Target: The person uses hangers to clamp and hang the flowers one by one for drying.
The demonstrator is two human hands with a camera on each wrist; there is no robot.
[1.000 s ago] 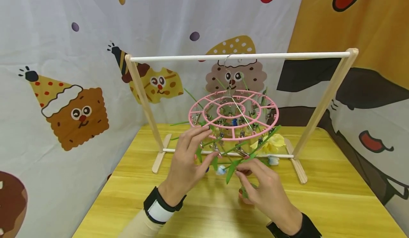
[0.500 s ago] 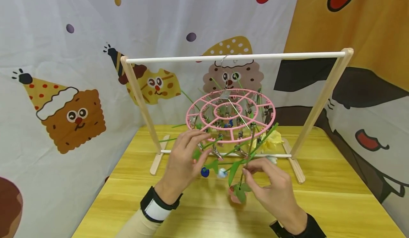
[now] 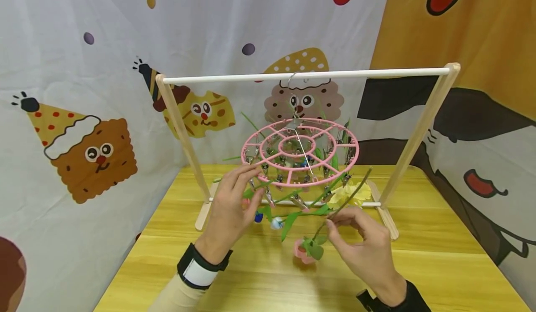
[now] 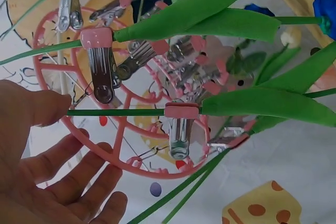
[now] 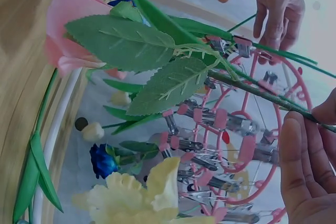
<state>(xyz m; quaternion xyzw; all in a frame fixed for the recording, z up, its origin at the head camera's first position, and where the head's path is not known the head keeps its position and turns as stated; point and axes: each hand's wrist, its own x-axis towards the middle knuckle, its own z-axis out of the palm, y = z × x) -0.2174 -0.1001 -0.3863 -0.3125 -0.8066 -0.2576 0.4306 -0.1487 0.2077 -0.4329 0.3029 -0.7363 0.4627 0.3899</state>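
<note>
My right hand (image 3: 368, 247) pinches the brown-green stem of a pink rose (image 3: 302, 251) between thumb and fingers. The bloom hangs down toward the table and the stem's end slants up to the right. My left hand (image 3: 226, 212) is at the left front of a round pink clip hanger (image 3: 293, 184). Its loosely bent fingers touch the rim in the left wrist view, the thumb close to a green stem (image 4: 121, 112). Metal clips (image 4: 100, 72) with pink tips hold several artificial flowers, among them a blue rose (image 5: 104, 161) and a yellow flower (image 3: 349, 195).
A wooden rack with a white top bar (image 3: 234, 77) carries the hanger by its hook. Its feet stand on the yellow wood-grain table (image 3: 176, 256). A pale blue tulip (image 3: 277, 223) hangs low at the front. A printed cloth (image 3: 100, 154) lines the back and sides.
My right hand has drawn the pink rose into view and slightly right; its stem now tilts right, apart from the clips. The hanger has turned a little, and my left hand has shifted slightly left.
</note>
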